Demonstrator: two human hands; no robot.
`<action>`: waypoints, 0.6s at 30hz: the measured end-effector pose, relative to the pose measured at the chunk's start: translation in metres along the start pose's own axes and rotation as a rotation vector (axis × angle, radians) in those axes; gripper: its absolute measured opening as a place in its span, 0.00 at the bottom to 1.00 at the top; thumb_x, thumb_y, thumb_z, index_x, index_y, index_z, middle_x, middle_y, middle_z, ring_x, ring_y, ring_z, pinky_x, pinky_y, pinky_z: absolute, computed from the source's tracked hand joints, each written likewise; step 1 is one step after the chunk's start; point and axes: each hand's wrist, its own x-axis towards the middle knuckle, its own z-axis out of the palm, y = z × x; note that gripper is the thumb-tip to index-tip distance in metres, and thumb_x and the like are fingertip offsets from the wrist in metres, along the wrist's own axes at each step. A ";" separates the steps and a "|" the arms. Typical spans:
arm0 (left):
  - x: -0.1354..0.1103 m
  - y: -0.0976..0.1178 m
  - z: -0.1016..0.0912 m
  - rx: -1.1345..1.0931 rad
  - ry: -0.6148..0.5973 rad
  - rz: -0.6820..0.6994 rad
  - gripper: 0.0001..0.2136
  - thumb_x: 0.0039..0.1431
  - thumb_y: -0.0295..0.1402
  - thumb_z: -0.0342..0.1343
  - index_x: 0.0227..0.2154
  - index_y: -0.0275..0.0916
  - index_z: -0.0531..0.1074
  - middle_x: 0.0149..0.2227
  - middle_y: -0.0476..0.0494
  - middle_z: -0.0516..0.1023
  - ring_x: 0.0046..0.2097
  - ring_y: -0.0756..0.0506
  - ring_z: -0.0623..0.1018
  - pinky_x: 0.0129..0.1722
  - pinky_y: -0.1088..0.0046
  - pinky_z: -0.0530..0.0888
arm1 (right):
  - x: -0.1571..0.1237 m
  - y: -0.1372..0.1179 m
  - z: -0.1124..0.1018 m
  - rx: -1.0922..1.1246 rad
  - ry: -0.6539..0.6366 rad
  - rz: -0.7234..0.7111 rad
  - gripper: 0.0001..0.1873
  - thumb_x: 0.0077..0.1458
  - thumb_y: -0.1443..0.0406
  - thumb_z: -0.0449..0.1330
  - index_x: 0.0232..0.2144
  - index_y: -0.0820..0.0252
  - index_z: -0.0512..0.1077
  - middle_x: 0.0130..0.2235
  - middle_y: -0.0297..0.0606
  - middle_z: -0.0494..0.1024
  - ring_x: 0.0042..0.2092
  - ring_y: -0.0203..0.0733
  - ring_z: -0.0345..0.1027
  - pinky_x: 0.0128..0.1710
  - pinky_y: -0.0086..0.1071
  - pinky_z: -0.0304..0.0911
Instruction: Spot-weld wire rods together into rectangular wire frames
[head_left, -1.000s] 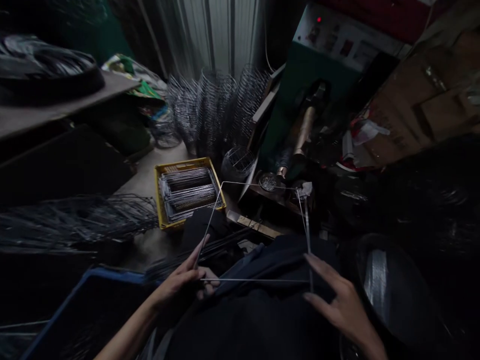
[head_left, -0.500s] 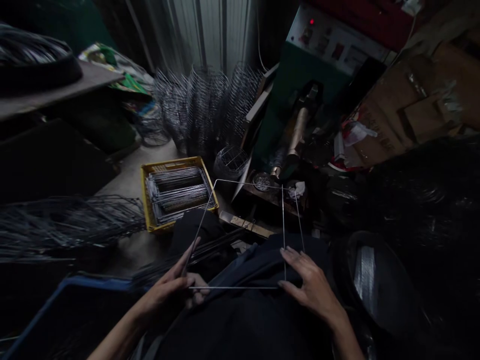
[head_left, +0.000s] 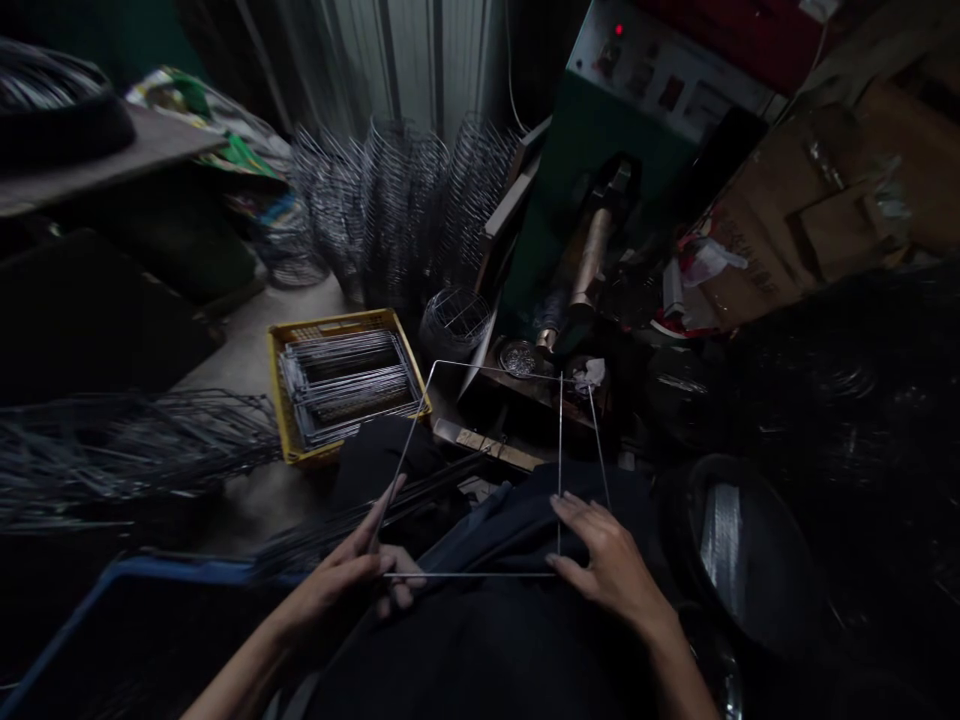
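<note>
A thin bent-wire frame point(head_left: 480, 575), roughly rectangular, is held out over my lap between both hands. My left hand point(head_left: 367, 565) is closed on its near left corner, with the index finger along the left side wire. At the right side, my right hand point(head_left: 604, 555) pinches the wire near the near right corner between thumb and fingers. The frame's far end reaches toward a machine's lower electrode area point(head_left: 549, 335), above a small dish of tiny metal bits point(head_left: 519, 358). Whether the wire touches anything there, I cannot tell.
A yellow crate point(head_left: 337, 322) full of wire frames stands ahead left. Coiled wire baskets point(head_left: 390, 210) are stacked behind it. The green machine point(head_left: 525, 230) rises ahead right, beside cardboard boxes point(head_left: 780, 240). A blue bin point(head_left: 97, 590) sits at left, tangled wire pieces point(head_left: 150, 450) beyond it.
The view has shifted slightly, so the surroundings sit a little further left. My right hand is slightly nearer the left hand in the picture; both keep hold of the wire frame.
</note>
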 end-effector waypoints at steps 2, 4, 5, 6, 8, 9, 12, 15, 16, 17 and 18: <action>0.007 -0.005 0.003 0.006 -0.044 0.003 0.47 0.61 0.36 0.55 0.67 0.46 0.22 0.35 0.34 0.80 0.32 0.39 0.80 0.25 0.73 0.73 | 0.005 -0.012 0.004 0.063 -0.029 -0.055 0.35 0.55 0.62 0.64 0.63 0.57 0.62 0.62 0.43 0.65 0.65 0.50 0.56 0.64 0.51 0.52; 0.015 -0.010 0.006 0.008 -0.083 -0.004 0.47 0.61 0.36 0.55 0.67 0.45 0.20 0.35 0.33 0.80 0.32 0.39 0.80 0.25 0.73 0.73 | 0.009 -0.023 0.008 0.132 -0.064 -0.132 0.37 0.55 0.60 0.64 0.65 0.56 0.59 0.63 0.42 0.64 0.65 0.48 0.54 0.65 0.49 0.51; 0.017 -0.012 0.008 0.004 -0.094 -0.005 0.48 0.61 0.36 0.55 0.67 0.45 0.20 0.35 0.34 0.80 0.32 0.39 0.80 0.25 0.73 0.73 | 0.010 -0.027 0.011 0.148 -0.067 -0.154 0.38 0.55 0.60 0.64 0.65 0.55 0.58 0.63 0.41 0.63 0.66 0.48 0.54 0.65 0.48 0.51; 0.020 -0.013 0.009 -0.004 -0.102 -0.006 0.48 0.61 0.36 0.55 0.66 0.46 0.19 0.35 0.34 0.80 0.32 0.39 0.80 0.25 0.74 0.73 | 0.009 -0.029 0.014 0.147 -0.054 -0.158 0.38 0.56 0.60 0.64 0.66 0.55 0.57 0.63 0.41 0.63 0.66 0.48 0.54 0.65 0.49 0.51; 0.021 -0.013 0.010 -0.015 -0.112 -0.002 0.49 0.60 0.36 0.56 0.66 0.47 0.18 0.36 0.34 0.80 0.33 0.39 0.81 0.25 0.74 0.74 | 0.006 -0.028 0.020 0.113 0.002 -0.125 0.38 0.56 0.62 0.64 0.66 0.55 0.57 0.63 0.41 0.63 0.65 0.49 0.54 0.65 0.50 0.52; 0.021 -0.013 0.010 -0.017 -0.118 0.003 0.49 0.60 0.36 0.56 0.66 0.47 0.18 0.36 0.34 0.80 0.33 0.39 0.81 0.25 0.74 0.74 | 0.005 -0.026 0.022 0.096 0.033 -0.103 0.38 0.56 0.63 0.64 0.66 0.56 0.57 0.63 0.42 0.63 0.65 0.49 0.55 0.65 0.50 0.53; 0.020 -0.011 0.011 -0.013 -0.125 0.015 0.49 0.60 0.36 0.56 0.66 0.47 0.18 0.36 0.33 0.80 0.33 0.39 0.81 0.26 0.73 0.74 | -0.001 -0.019 0.029 0.101 0.076 -0.076 0.37 0.55 0.65 0.64 0.66 0.57 0.58 0.63 0.42 0.63 0.65 0.49 0.56 0.64 0.46 0.57; 0.020 -0.010 0.012 -0.020 -0.137 0.027 0.50 0.60 0.36 0.57 0.65 0.47 0.17 0.36 0.34 0.80 0.33 0.39 0.81 0.26 0.72 0.74 | -0.004 -0.019 0.032 0.167 0.065 -0.080 0.39 0.54 0.67 0.64 0.66 0.57 0.58 0.63 0.40 0.63 0.64 0.46 0.58 0.63 0.40 0.59; 0.019 -0.010 0.013 -0.019 -0.143 0.029 0.51 0.59 0.37 0.57 0.65 0.47 0.17 0.36 0.34 0.80 0.33 0.39 0.81 0.26 0.72 0.74 | -0.005 -0.020 0.033 0.186 0.062 -0.081 0.39 0.54 0.68 0.65 0.66 0.56 0.57 0.63 0.39 0.63 0.63 0.46 0.59 0.63 0.39 0.60; 0.019 -0.009 0.015 -0.016 -0.146 0.031 0.51 0.59 0.37 0.57 0.65 0.48 0.17 0.36 0.34 0.80 0.33 0.38 0.81 0.26 0.72 0.74 | -0.006 -0.021 0.034 0.199 0.062 -0.082 0.40 0.53 0.69 0.65 0.66 0.55 0.57 0.63 0.39 0.63 0.63 0.45 0.59 0.63 0.38 0.60; 0.019 -0.008 0.016 -0.013 -0.146 0.033 0.50 0.60 0.37 0.57 0.65 0.48 0.17 0.36 0.35 0.80 0.33 0.38 0.81 0.27 0.72 0.74 | -0.007 -0.022 0.034 0.205 0.064 -0.084 0.41 0.53 0.69 0.65 0.66 0.55 0.57 0.63 0.38 0.63 0.63 0.45 0.60 0.62 0.38 0.60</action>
